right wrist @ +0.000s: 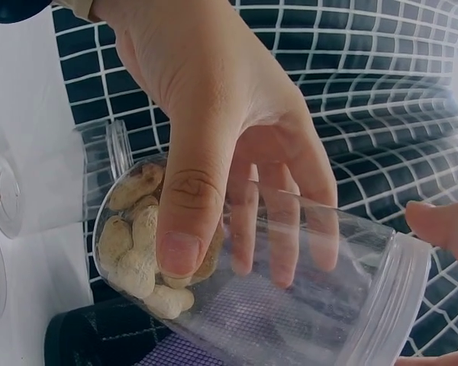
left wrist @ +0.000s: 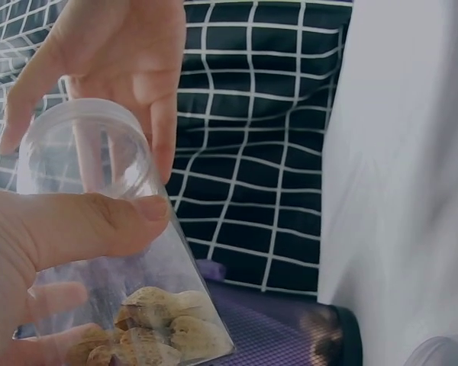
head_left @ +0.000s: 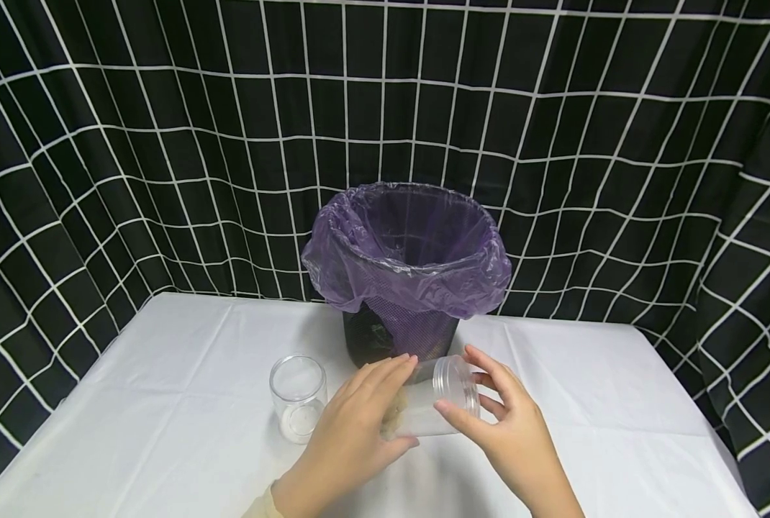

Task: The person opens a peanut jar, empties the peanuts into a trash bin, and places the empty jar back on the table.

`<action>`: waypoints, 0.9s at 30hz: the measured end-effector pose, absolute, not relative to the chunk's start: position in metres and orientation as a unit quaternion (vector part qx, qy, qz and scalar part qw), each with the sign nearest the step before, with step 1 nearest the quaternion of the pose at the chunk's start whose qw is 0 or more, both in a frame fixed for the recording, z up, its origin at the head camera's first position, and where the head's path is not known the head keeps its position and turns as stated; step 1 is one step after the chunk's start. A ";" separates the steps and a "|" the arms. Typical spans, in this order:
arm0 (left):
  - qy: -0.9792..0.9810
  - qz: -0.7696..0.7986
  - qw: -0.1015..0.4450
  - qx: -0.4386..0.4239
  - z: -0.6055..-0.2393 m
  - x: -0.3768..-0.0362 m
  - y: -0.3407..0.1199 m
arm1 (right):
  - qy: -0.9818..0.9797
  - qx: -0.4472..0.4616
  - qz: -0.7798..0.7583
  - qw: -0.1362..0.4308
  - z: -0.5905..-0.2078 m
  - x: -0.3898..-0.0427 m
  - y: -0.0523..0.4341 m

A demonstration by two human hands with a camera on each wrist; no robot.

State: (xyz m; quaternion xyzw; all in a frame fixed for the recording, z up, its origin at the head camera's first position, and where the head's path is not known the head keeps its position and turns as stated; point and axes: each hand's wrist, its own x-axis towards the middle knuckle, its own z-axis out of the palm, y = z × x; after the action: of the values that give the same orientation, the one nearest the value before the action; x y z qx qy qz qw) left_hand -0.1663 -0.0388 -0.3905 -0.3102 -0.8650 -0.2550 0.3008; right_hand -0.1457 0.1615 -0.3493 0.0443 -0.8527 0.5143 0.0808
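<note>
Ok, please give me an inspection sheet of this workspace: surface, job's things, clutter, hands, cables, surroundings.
Surface: table under a white cloth, creased.
Job's things: clear lidded jar lying tilted, peanuts in shell gathered at its base.
Clutter: a second clear jar upright, no lid on it; mesh bin lined with a purple bag behind the hands.
Hands: left hand grips the jar's body; right hand holds the lid end with its fingertips.
Cables: nothing seen.
Surroundings: black curtain with a white grid behind the table.
</note>
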 end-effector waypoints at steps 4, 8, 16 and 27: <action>-0.867 -0.257 0.296 -0.309 -0.389 -0.166 -0.038 | -0.850 0.031 0.520 0.079 -0.349 -0.146 0.162; -0.866 -0.260 0.296 -0.309 -0.390 -0.166 -0.039 | -0.844 0.032 0.529 0.087 -0.350 -0.145 0.161; -0.864 -0.257 0.300 -0.312 -0.390 -0.166 -0.039 | -0.835 0.062 0.539 0.091 -0.350 -0.144 0.161; -0.865 -0.264 0.290 -0.313 -0.390 -0.166 -0.039 | -0.857 0.037 0.508 0.075 -0.350 -0.145 0.160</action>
State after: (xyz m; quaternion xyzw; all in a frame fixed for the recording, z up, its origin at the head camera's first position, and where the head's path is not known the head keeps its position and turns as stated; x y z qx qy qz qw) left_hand -0.1660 -0.0393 -0.3903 -0.3125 -0.8649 -0.2645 0.2903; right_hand -0.1450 0.1604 -0.3496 0.0366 -0.8570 0.5085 0.0752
